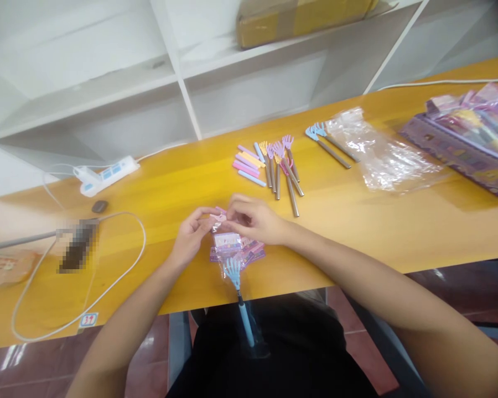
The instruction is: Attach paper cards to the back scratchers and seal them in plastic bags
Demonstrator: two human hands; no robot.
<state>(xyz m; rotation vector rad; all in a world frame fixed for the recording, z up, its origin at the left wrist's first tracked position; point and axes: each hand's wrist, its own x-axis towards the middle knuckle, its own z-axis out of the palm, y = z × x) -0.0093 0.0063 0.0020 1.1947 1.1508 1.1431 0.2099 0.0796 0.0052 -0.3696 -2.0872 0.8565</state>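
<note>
The left end of a pale pink tab [218, 218] is pinched between the thumb and fingers of the left hand [191, 235]; its right end is gripped by the bunched fingertips of the right hand [259, 221]. Whether the tab is joined to the clear plastic sleeve [228, 251] cannot be told. A blue back scratcher [233, 272] is contained in the sleeve, claw towards the fingers, its handle projecting past the near edge of the table [170, 193]. Printed purple cards [253, 255] are noted beside the sleeve. Farther out, pastel tubes [247, 163] and loose back scratchers [291, 188] are laid in 2 adjoining groups; to the right, 2 blue scratchers [334, 153] are placed against a crumpled plastic bag [392, 157].

Risks assessed: the film could be torn if the pinched end is pulled unevenly; the sleeved scratcher could be tipped off the edge, its handle being unsupported by the table; cards could be dragged along by the film.
</note>
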